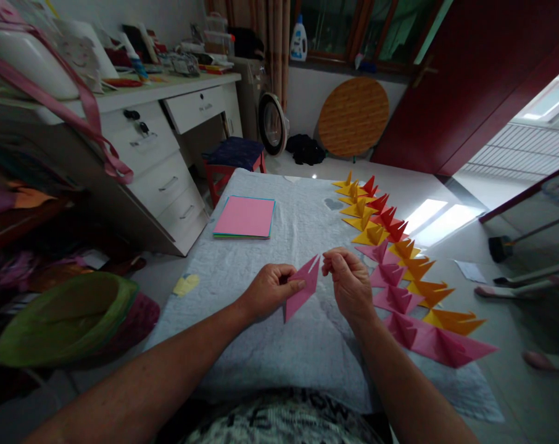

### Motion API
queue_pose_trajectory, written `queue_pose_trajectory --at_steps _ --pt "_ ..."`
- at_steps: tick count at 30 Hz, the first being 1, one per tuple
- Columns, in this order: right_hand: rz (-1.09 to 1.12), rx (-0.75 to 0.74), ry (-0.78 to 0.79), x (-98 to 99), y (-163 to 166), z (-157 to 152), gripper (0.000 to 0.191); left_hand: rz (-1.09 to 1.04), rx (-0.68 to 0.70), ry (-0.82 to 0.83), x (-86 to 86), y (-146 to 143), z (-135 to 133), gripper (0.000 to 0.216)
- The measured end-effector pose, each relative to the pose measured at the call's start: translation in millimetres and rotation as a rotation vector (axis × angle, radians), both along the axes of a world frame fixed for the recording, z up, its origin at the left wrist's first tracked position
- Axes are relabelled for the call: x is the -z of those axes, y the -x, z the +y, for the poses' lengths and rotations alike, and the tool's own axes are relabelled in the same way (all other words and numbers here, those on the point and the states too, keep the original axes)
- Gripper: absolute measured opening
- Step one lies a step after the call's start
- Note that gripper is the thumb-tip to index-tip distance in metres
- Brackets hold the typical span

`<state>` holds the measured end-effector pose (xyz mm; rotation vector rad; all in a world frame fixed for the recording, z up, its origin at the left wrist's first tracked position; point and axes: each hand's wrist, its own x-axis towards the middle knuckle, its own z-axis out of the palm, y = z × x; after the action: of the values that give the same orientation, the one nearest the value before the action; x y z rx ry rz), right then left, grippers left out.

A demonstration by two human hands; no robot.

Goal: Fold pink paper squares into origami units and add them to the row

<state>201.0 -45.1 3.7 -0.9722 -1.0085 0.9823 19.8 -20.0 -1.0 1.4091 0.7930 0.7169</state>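
A folded pink origami paper (302,287) is pinched in my left hand (273,288), thumb across its face. It is diamond-shaped, with a slit between two narrow points at its upper right. My right hand (350,280) hovers just right of those points, apart from the paper, its fingers curled together; whether anything small is between them I cannot tell. Beyond my left hand lies a stack of square paper (245,217), pink on top with blue and green edges below. Along the table's right side stand rows of folded paper cranes: yellow (371,234), red (395,228), pink (397,299) and orange (430,293).
A pale grey-blue cloth (298,203) covers the table. A stool (237,154) stands at its far left end, near a white desk (168,185) with drawers. A lined waste basket (71,314) sits on the floor at left. A round wooden board (353,117) leans against the far wall.
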Motion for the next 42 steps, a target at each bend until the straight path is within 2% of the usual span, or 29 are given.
queue_pose_trajectory --at_steps 4,7,10,16,20,24,28,32,37,42 --pt "-0.115 -0.247 0.161 2.5 11.7 -3.8 0.034 -0.086 -0.096 0.069 -1.4 -1.0 4.7 0.032" --pt "-0.221 -0.314 0.229 8.3 18.2 -4.2 0.034 -0.115 -0.108 0.085 -1.7 0.7 6.9 0.034" --pt "-0.233 -0.364 0.243 12.5 18.4 -2.6 0.033 -0.076 -0.130 0.064 -1.4 3.4 8.3 0.036" --pt "-0.152 -0.349 0.242 11.0 12.6 -3.2 0.036 -0.025 -0.126 -0.002 -1.6 4.4 9.9 0.045" --pt "-0.129 -0.294 0.245 10.0 10.9 -4.4 0.040 -0.049 -0.083 0.041 0.3 2.4 9.8 0.040" --pt "-0.145 -0.278 0.238 7.8 9.4 -3.5 0.039 -0.052 -0.096 0.070 0.4 1.4 10.2 0.042" --pt "-0.187 -0.204 0.188 6.6 6.3 -2.1 0.035 -0.035 -0.153 0.067 -0.6 2.7 12.2 0.044" --pt "-0.323 -0.009 0.049 9.1 6.3 -4.1 0.009 -0.048 -0.187 0.109 -0.3 4.7 14.3 0.045" --pt "-0.673 0.108 -0.297 9.2 11.1 -8.6 0.033 -0.111 -0.171 0.147 0.4 4.7 14.9 0.044" --pt "-0.851 0.111 -0.366 10.4 12.0 -9.2 0.030 -0.128 -0.187 0.235 2.7 5.8 14.7 0.038"
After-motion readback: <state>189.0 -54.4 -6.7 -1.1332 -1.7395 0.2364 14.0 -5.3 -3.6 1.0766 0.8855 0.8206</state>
